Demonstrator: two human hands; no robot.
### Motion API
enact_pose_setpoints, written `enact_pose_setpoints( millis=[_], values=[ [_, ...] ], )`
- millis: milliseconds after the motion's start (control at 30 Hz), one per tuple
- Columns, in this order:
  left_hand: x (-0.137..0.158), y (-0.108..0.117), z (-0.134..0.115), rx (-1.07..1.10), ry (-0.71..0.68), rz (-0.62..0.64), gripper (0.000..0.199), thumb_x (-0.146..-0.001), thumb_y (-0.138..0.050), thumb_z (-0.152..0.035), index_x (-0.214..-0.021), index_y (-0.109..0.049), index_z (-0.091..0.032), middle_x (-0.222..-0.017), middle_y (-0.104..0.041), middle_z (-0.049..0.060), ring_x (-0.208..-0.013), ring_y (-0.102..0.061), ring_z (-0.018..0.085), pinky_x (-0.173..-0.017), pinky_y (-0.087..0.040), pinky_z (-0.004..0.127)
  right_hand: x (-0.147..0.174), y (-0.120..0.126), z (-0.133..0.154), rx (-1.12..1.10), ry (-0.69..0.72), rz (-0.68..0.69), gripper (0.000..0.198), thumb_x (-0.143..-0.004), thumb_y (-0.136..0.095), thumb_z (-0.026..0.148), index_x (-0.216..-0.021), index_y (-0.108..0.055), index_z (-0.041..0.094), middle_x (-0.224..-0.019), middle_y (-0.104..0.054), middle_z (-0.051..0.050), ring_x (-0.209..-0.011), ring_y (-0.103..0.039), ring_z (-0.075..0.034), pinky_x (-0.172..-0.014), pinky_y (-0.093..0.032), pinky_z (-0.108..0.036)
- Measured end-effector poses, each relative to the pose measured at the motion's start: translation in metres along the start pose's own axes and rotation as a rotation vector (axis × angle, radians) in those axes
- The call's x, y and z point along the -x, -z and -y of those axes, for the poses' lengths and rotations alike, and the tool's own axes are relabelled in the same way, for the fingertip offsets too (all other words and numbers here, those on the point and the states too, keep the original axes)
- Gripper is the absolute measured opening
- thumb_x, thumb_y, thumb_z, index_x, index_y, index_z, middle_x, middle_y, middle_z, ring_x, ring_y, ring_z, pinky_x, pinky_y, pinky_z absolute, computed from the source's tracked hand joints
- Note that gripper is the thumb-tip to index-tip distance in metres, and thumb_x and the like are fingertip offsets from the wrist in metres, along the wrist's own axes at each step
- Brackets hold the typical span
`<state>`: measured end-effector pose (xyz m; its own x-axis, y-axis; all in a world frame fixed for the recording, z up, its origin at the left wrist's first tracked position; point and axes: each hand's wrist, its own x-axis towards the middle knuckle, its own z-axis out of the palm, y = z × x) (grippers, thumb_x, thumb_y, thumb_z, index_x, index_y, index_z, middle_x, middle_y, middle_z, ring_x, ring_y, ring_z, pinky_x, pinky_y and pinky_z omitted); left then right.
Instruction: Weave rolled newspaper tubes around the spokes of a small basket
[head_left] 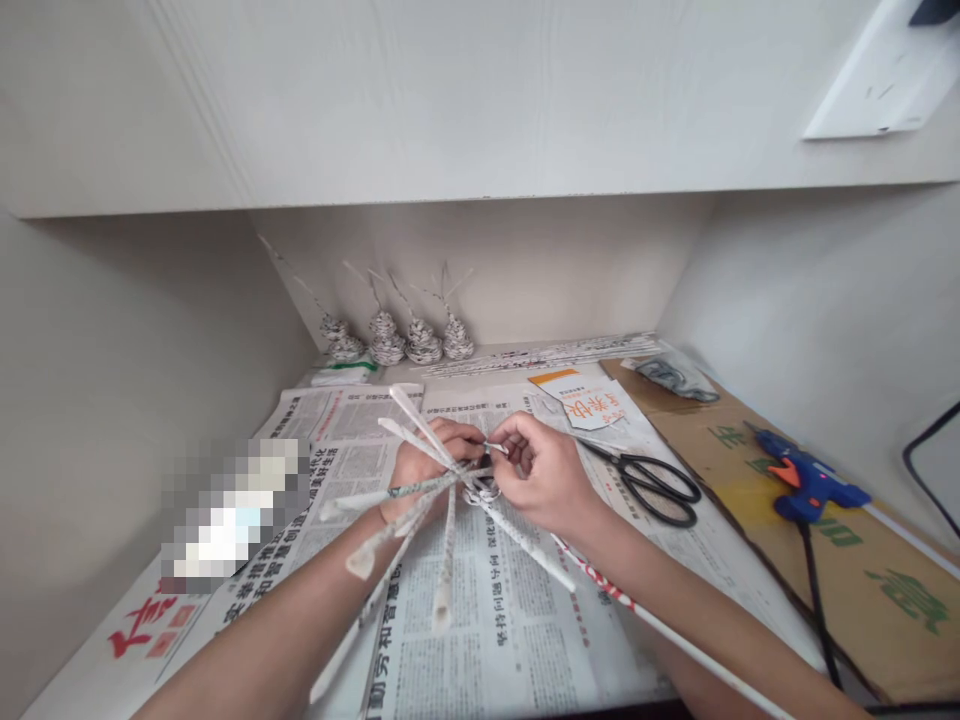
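Observation:
A small woven piece of rolled newspaper tubes [481, 492] is between my hands, low over the newspaper. Its loose tubes [444, 560] fan out toward me and to the left. My left hand [435, 452] is closed around the far left side of the piece, its fingertips at the weave. With thumb and forefinger pinched, my right hand [546, 470] grips a thin paper tube at the piece's top. One long tube with red marks [600, 580] runs under my right forearm toward the lower right. My fingers partly hide the weave's centre.
Black scissors [658, 488] lie right of my right hand. A blue glue gun [814, 480] rests on the cardboard [892, 600]. Several woven gourd shapes [424, 342] stand at the back, beside a bundle of paper tubes [540, 354]. A shelf panel [480, 110] overhangs the table.

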<state>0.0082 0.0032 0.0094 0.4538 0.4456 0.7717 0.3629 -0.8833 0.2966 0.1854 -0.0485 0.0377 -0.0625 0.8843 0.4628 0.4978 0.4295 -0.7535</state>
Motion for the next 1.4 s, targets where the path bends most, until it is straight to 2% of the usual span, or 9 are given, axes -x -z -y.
enact_pose_setpoints(
  millis=[167,367,600,767,933,1067,1133,1267,1400],
  values=[
    [-0.001,0.002,0.003,0.04,-0.041,-0.092,0.005,-0.082,-0.067,-0.023,-0.084,-0.067,-0.018,-0.094,-0.07,0.004,-0.088,-0.063,0.017,-0.079,-0.05,0.032,-0.001,0.003,0.003,-0.062,-0.003,-0.013,0.017,-0.08,-0.062,0.025,-0.095,-0.056,0.021,-0.071,-0.059,0.003,-0.059,-0.054,-0.01,-0.055,-0.043,-0.022],
    [-0.004,0.013,-0.005,-0.142,-0.152,-0.037,0.009,-0.086,-0.063,-0.027,-0.089,-0.068,-0.019,-0.099,-0.072,0.005,-0.093,-0.062,0.02,-0.081,-0.046,0.035,0.0,0.0,0.0,0.026,0.027,-0.068,0.015,-0.081,-0.063,0.03,-0.076,-0.052,0.021,-0.064,-0.056,0.004,-0.055,-0.052,-0.009,-0.053,-0.04,-0.021],
    [-0.007,0.016,-0.01,-0.195,-0.179,-0.006,0.019,-0.092,-0.054,-0.032,-0.09,-0.068,-0.02,-0.098,-0.073,0.003,-0.086,-0.064,0.018,-0.075,-0.043,0.034,0.003,-0.004,-0.003,0.045,0.048,-0.058,0.01,-0.08,-0.059,0.022,-0.076,-0.051,0.021,-0.062,-0.053,0.005,-0.054,-0.048,-0.009,-0.053,-0.037,-0.021],
    [-0.005,0.013,-0.002,-0.194,-0.185,-0.012,0.015,-0.091,-0.056,-0.029,-0.088,-0.067,-0.02,-0.098,-0.073,0.001,-0.084,-0.065,0.019,-0.073,-0.044,0.034,-0.002,-0.002,-0.008,-0.188,-0.071,0.036,0.011,-0.082,-0.061,0.028,-0.079,-0.053,0.02,-0.062,-0.051,0.005,-0.055,-0.047,-0.01,-0.051,-0.037,-0.021],
    [-0.007,0.017,-0.005,-0.098,-0.167,-0.062,0.008,-0.088,-0.06,-0.024,-0.091,-0.066,-0.019,-0.099,-0.072,0.002,-0.087,-0.064,0.017,-0.078,-0.05,0.032,-0.01,0.008,-0.008,-0.46,-0.093,0.07,0.012,-0.085,-0.055,0.026,-0.088,-0.063,0.018,-0.082,-0.064,-0.002,-0.078,-0.06,-0.015,-0.071,-0.047,-0.028],
    [-0.011,0.023,-0.011,-0.037,-0.202,-0.059,0.013,-0.09,-0.058,-0.024,-0.098,-0.066,-0.019,-0.102,-0.07,0.004,-0.093,-0.062,0.017,-0.08,-0.053,0.031,-0.011,0.008,-0.013,-0.466,-0.065,0.141,0.031,-0.085,-0.051,0.018,-0.109,-0.069,0.023,-0.111,-0.068,-0.004,-0.105,-0.06,-0.019,-0.095,-0.043,-0.035],
    [-0.012,0.025,-0.013,-0.008,-0.215,-0.038,0.016,-0.091,-0.056,-0.025,-0.103,-0.066,-0.018,-0.104,-0.069,0.006,-0.095,-0.062,0.018,-0.082,-0.054,0.031,-0.011,0.005,-0.015,-0.447,-0.077,0.175,0.034,-0.085,-0.051,0.018,-0.113,-0.069,0.024,-0.116,-0.067,-0.004,-0.112,-0.059,-0.02,-0.099,-0.04,-0.036],
    [-0.012,0.028,-0.013,-0.013,-0.222,-0.005,0.017,-0.091,-0.057,-0.022,-0.105,-0.065,-0.018,-0.107,-0.068,0.007,-0.099,-0.061,0.018,-0.084,-0.054,0.032,-0.01,0.001,-0.016,-0.441,-0.131,0.177,0.031,-0.086,-0.05,0.02,-0.109,-0.07,0.022,-0.094,-0.071,-0.003,-0.088,-0.064,-0.018,-0.082,-0.048,-0.032],
    [-0.012,0.031,-0.012,-0.092,-0.248,-0.006,0.019,-0.093,-0.051,-0.022,-0.106,-0.064,-0.016,-0.107,-0.068,0.01,-0.097,-0.061,0.018,-0.082,-0.054,0.033,-0.008,-0.001,-0.015,-0.535,-0.198,0.228,0.026,-0.088,-0.051,0.023,-0.106,-0.07,0.021,-0.076,-0.064,0.0,-0.063,-0.058,-0.013,-0.06,-0.048,-0.026]
  ],
)
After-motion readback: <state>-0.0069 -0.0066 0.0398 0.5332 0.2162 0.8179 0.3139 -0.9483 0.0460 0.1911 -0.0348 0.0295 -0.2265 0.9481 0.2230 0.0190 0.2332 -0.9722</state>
